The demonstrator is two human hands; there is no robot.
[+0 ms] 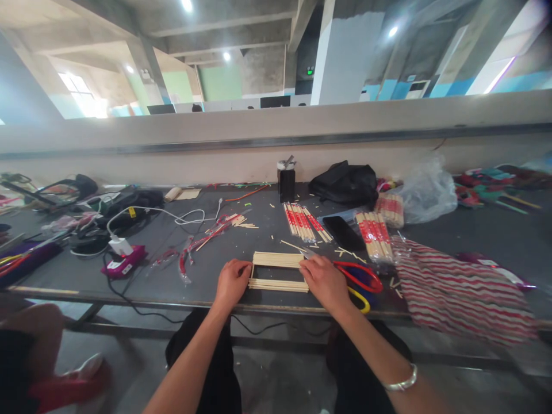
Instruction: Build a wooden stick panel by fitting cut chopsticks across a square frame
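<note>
A rectangular frame of thin wooden sticks (pixel 278 260) lies on the dark table near its front edge, with an open middle. Two bands of parallel sticks make its long sides. My left hand (pixel 233 280) closes its fingertips on the left end of the frame. At the right end, my right hand (pixel 325 280) has its fingers bent over the sticks; its fingertips are partly hidden. Beside the right hand lie a red handle loop (pixel 364 277) and a yellow handle loop (pixel 361 300), apparently of scissors. A loose stick (pixel 293 245) rests just behind the frame.
Bundled sticks in red wrappers (pixel 302 223), a black phone (pixel 344 232) and more bundles (pixel 374 237) lie behind. Striped cloth (pixel 461 290) covers the right side. A purple power strip (pixel 124 261) with a white cable sits left. A black container (pixel 286 183) stands at the back.
</note>
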